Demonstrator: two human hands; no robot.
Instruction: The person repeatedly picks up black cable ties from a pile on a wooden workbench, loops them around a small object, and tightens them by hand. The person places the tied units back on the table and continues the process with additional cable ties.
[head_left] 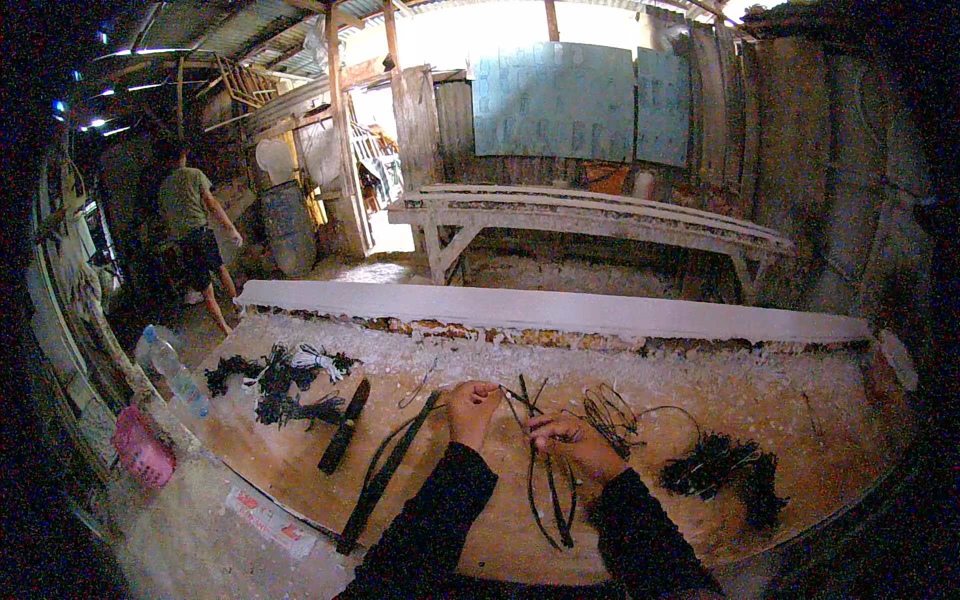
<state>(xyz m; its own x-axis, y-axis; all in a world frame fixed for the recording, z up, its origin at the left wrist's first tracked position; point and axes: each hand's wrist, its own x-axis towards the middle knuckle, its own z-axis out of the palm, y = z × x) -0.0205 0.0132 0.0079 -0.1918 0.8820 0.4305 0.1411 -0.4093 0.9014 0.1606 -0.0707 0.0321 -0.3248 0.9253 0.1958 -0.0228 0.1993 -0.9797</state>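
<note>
My left hand (pixel 473 412) is closed, its fingertips pinching the end of a thin dark strip (pixel 512 404) above the wooden board. The strip runs over to my right hand (pixel 577 443), whose thumb and fingers are closed on it. Below the right hand, a few long dark strips (pixel 555 505) lie loosely on the board. Left of my left wrist rests a bundle of longer black strips (pixel 385 475). Beyond that is a dark, narrow, knife-shaped thing (pixel 345 425). A loose tangle of thin cord (pixel 612 418) lies just right of my right hand.
Tied bunches of black strands lie at the board's left (pixel 290 385) and right (pixel 725 472). A plaster-crusted ledge (pixel 550 308) spans the board's far side. A plastic bottle (pixel 175 370) and pink bag (pixel 143 447) are at left. Behind stand a long bench (pixel 590 215) and a person (pixel 190 215).
</note>
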